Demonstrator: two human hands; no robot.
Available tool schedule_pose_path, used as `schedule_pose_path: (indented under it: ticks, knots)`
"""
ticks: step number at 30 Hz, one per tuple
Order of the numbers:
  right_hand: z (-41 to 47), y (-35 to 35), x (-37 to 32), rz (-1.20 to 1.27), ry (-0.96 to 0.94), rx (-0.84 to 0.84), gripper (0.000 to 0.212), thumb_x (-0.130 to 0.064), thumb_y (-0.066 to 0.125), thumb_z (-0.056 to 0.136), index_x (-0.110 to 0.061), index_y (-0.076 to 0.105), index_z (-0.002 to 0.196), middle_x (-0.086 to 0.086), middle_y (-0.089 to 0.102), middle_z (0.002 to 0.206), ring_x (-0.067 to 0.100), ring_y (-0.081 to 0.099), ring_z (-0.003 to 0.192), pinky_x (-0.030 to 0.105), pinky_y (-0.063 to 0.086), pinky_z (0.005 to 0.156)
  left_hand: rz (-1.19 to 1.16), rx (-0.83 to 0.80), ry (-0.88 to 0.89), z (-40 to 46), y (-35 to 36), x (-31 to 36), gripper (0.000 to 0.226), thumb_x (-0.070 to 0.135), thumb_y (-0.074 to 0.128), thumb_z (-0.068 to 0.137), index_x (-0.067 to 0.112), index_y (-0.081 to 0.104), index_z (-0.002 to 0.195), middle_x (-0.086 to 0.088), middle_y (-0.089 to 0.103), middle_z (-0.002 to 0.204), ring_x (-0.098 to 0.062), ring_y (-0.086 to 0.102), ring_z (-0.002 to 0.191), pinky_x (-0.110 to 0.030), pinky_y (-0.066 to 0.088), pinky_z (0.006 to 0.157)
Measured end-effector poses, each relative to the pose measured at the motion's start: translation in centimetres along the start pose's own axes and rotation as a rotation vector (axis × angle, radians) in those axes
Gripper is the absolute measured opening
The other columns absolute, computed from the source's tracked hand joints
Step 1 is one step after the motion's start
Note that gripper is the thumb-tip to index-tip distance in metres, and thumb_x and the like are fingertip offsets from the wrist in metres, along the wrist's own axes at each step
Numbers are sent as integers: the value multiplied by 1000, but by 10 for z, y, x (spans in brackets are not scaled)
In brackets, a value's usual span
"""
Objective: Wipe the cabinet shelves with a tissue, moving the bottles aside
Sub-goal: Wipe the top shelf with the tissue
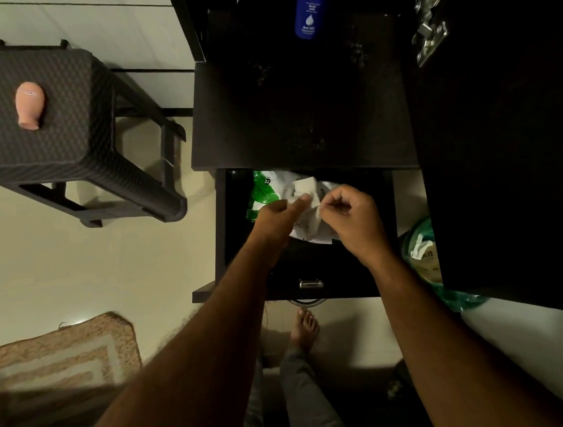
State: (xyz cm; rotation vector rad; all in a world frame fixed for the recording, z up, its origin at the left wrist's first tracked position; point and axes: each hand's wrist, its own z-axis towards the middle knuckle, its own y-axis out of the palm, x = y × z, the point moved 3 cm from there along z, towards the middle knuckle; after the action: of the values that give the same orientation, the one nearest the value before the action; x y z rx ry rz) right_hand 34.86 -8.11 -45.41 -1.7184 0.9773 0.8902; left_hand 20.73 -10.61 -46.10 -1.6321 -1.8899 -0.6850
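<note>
Dim, warm indoor light, pale floor (55,269) brightest at left, dark cabinet (508,157) swallowed in near-black shadow at right, small glint on metal hinge (428,20), wide-angle bending at edges, soft grainy detail throughout

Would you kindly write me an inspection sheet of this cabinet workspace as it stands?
Surface: dark cabinet shelf, speckled with pale marks, looks unwiped.
Job's things: blue Nivea bottle stands at the back of the shelf; white tissue held over the open drawer.
Clutter: green-and-white packet in the drawer; green bag beside it, below the cabinet door.
Grippers: left hand and right hand both pinch the tissue.
Cables: nothing seen.
Surroundings: dark woven stool with a pink bottle lying on it; patterned mat on the pale floor; metal hinge on the door.
</note>
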Motion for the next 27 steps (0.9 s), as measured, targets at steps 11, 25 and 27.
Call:
schedule_pose_path:
  ticks: [11,25,27]
  knots:
    - [-36,-12,5,35,212,69,19,-10,63,91,-27,61,81,-1,67,84,13,67,71,25,50,54,-328,56,-4,-33,-22,-4,20,17,48,95,6,61,105,-18,65,104,-29,64,93,-37,50,74]
    - [-160,13,37,684,991,596,38,-20,53,100,-5,46,133,18,58,119,30,66,95,36,57,65,-716,379,-238,-141,-38,-86,29,24,41,102,5,62,107,-17,64,105,-30,62,101,-41,48,91]
    - [-147,17,33,750,977,565,35,-18,49,102,-2,49,133,22,62,119,30,67,93,36,57,69,-693,473,-279,-142,-33,-91,23,18,43,101,6,62,101,-19,64,104,-33,62,102,-42,49,89]
